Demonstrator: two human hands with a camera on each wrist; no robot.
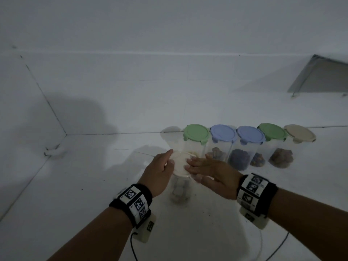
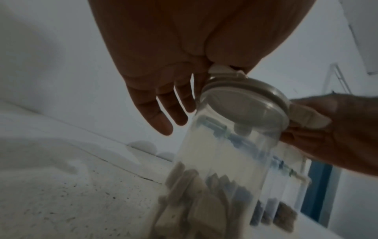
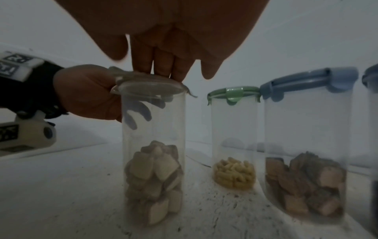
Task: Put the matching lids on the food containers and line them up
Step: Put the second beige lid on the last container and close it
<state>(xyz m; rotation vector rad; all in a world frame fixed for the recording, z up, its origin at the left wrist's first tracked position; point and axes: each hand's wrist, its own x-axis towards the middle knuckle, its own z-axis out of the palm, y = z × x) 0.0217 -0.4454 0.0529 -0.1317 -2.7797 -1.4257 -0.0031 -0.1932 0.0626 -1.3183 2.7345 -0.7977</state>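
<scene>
Both hands at one tall clear jar (image 1: 179, 189) on the white counter (image 1: 75, 213), just in front of the row of closed jars.

Cream lid (image 1: 180, 163) on top of that jar, maybe a bit tilted and not pushed all the way down; hard to tell in the dim, blurry wrist views. Side flaps of the lid sticking out, not clipped down.

Left hand (image 1: 160, 173) against the left side of the lid, fingers nearly straight, thumb side touching the rim. Right hand (image 1: 211, 173) flat over the right side of the lid, fingers (image 3: 161, 64) straight and pressing down on the top. Nothing gripped in a fist by either hand.

Pale square snack pieces (image 3: 155, 181) inside the jar, piled in the bottom half.

Behind the jar, by the wall, five jars side by side, all with lids on: green lid (image 1: 196, 133) right behind the cream lid, then blue lid (image 1: 223, 133), another blue lid (image 1: 250, 135), another green lid (image 1: 273, 131), and a beige lid (image 1: 299, 133) farthest to the right. Food in the bottoms of these jars, brown and dark bits, and yellow curls (image 3: 234, 173) under the near green lid.
</scene>
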